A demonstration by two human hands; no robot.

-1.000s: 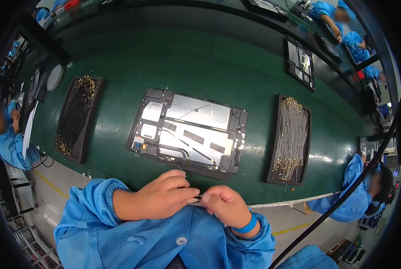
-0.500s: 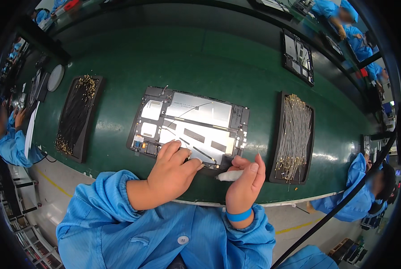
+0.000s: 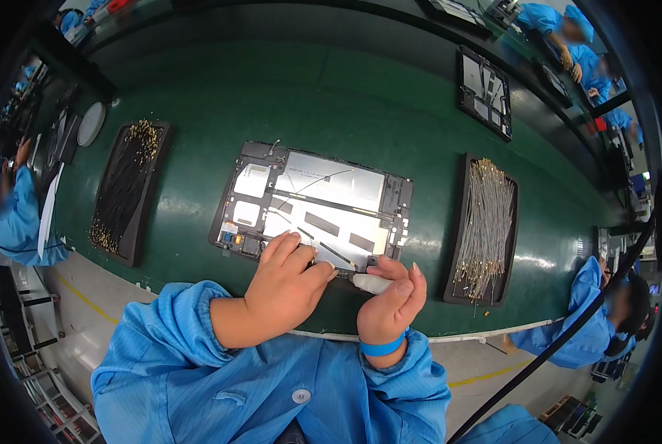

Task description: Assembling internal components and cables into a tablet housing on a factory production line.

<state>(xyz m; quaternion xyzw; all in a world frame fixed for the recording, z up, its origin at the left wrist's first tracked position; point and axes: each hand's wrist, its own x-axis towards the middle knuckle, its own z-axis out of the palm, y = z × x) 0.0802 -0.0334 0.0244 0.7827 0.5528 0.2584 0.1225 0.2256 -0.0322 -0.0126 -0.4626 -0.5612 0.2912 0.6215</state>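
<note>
An opened tablet lies in front of me, its silver inner plate, dark frame and thin cables bared. Over its near edge bends my left hand, fingers pressed together low against the frame; whatever they pinch is hidden. My right hand, with a blue band at the wrist, is closed round a short white-wrapped tool. That tool points left, its tip at the tablet's near edge, close to the left fingertips. A short black cable runs slantwise across the plate just above both hands.
To the left stands a black tray of black cables with gold ends. Another black tray, on the right, holds grey cables. A second opened tablet lies at the far right. Co-workers in blue sit around the green table.
My right hand has moved left, bringing the white-wrapped tool's tip to the tablet's near edge beside the left fingers. The left hand has hardly moved.
</note>
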